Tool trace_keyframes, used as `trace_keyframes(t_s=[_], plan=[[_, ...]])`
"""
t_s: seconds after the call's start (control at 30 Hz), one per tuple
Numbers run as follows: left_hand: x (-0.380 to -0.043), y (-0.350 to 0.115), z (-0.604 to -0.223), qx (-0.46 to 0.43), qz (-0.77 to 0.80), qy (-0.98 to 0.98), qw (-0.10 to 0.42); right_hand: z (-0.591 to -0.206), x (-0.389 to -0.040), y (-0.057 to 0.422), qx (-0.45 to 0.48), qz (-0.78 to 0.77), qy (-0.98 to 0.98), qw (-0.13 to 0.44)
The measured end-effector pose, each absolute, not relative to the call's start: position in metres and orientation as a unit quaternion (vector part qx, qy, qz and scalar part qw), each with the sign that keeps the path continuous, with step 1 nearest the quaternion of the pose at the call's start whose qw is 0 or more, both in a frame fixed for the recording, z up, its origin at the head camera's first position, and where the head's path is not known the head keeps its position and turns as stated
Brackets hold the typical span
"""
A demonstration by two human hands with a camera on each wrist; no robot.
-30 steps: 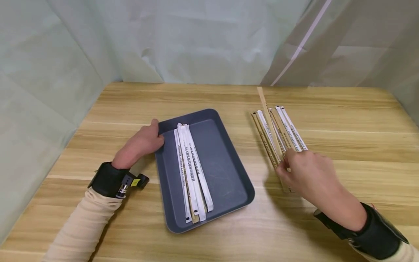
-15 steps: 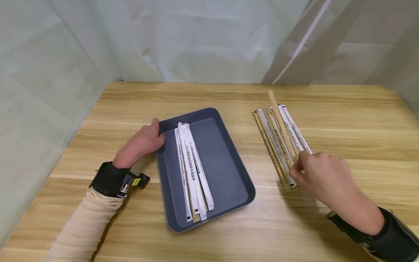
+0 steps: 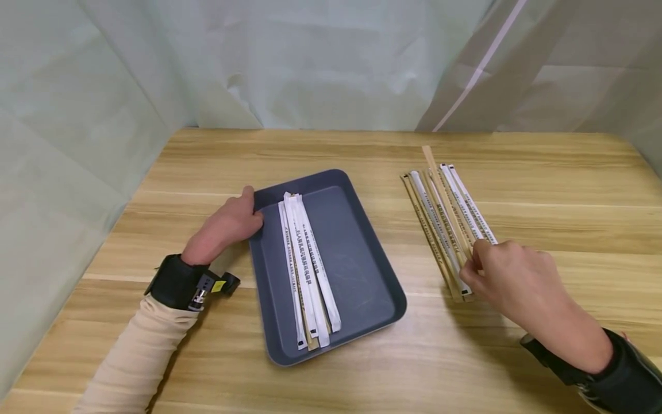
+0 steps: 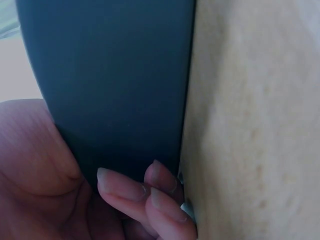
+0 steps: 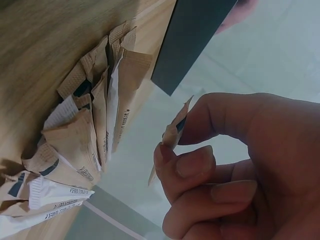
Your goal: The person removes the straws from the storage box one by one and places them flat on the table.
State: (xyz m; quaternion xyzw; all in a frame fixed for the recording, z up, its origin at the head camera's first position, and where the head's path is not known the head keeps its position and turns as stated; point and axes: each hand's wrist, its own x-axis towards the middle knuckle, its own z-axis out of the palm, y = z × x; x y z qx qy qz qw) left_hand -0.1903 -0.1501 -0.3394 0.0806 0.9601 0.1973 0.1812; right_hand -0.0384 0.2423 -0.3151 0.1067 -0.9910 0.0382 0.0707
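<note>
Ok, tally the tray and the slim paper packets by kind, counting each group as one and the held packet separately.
Grey tray: 1
Packet groups: 2, the tray group and the table group
Held packet, in the right hand: 1
Total: 4

The head view looks forward-down; close wrist views share the tray [image 3: 354,253].

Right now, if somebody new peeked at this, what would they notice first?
Probably the dark tray in the middle of the head view, with long packets inside and the left hand gripping its left edge. Next, maybe, the right hand, pinching a brown packet over the pile on the table, right of the tray.
</note>
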Motion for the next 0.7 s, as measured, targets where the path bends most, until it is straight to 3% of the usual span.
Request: trace_keyframes(t_s=[0.7], plan=[[-0.1902,-0.1491,-0.3393,0.073,0.199,0.96,0.183,-0.3178,-0.0418,0.244,0.097,0.034,-0.994,0.028]])
